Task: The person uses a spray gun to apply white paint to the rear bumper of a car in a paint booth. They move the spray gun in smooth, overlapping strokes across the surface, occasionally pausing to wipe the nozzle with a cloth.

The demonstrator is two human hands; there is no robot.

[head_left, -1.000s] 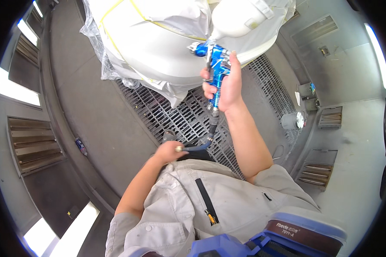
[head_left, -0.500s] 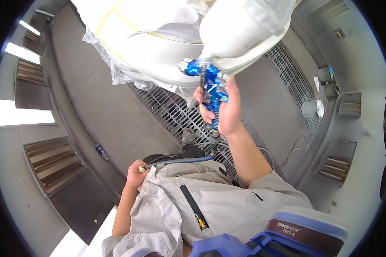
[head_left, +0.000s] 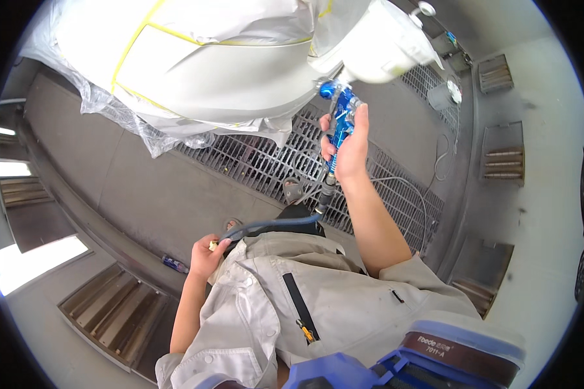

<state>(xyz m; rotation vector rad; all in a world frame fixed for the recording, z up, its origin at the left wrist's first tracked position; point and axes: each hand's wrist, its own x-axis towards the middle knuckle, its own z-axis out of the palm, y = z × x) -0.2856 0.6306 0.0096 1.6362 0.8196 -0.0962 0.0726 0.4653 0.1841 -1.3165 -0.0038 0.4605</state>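
Op view, head cam, near to far. Closest: 1 blue-violet plastic respirator mask [head_left: 331, 373], then 1 light-grey fabric work jacket [head_left: 246, 311] w/ black zip; together they block most of the lower view.

2 bare hands. L hand [head_left: 205, 260]: fingers together, clamped on 1 grey-blue flexible hose [head_left: 272, 223]; 1 small pale-yellow piece [head_left: 213, 246] shows at the fingertips, can't tell what. Hose runs across in front of the jacket up to the gun. R hand [head_left: 352, 154]: fingers wrapped round the grip of 1 shiny blue metal spray gun [head_left: 344, 115], thumb up along its back; can't tell if trigger's pressed. Gun is held up right of ctr, nozzle end toward pic left. 1 white plastic cup [head_left: 386, 52] on top, leaning right.

2 feet in grey sandals [head_left: 292, 190] below. Past them, 1 long dark metal floor grate [head_left: 259, 165], partly hidden by R forearm.

Upper L: 1 big white curved panel [head_left: 207, 84] w/ yellow tape lines [head_left: 175, 34] and crumpled clear plastic film [head_left: 97, 104], covering much of the floor behind. 1 small can or bottle [head_left: 175, 264] on floor, L. Far R: 1 grey bucket [head_left: 440, 97], 3 louvred wall vents [head_left: 503, 159].
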